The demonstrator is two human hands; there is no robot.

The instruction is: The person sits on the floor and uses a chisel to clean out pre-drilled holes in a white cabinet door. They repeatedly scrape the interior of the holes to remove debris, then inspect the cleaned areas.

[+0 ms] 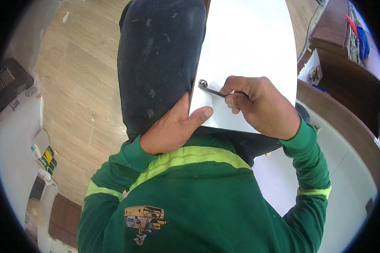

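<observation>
A white flat panel (250, 44) with a dark edge lies across my lap. My left hand (169, 128) grips its near left edge, thumb on the top face and the other fingers hidden beside or under it. Between the thumb and fingers of my right hand (269, 107) is a slim dark metal wrench (215, 91), held by its handle. The wrench's rounded end is over a small shiny metal fitting (202, 83) near the panel's left edge; I cannot tell whether it sits on that fitting or the shiny part belongs to the wrench.
My dark-trousered leg (158, 63) stretches along the panel's left side. Wood-look floor (78, 84) lies to the left, with small debris. Brown wooden furniture (331, 25) stands at the right, with a red and a blue item on it. A yellow-and-black package (47, 157) is at the far left.
</observation>
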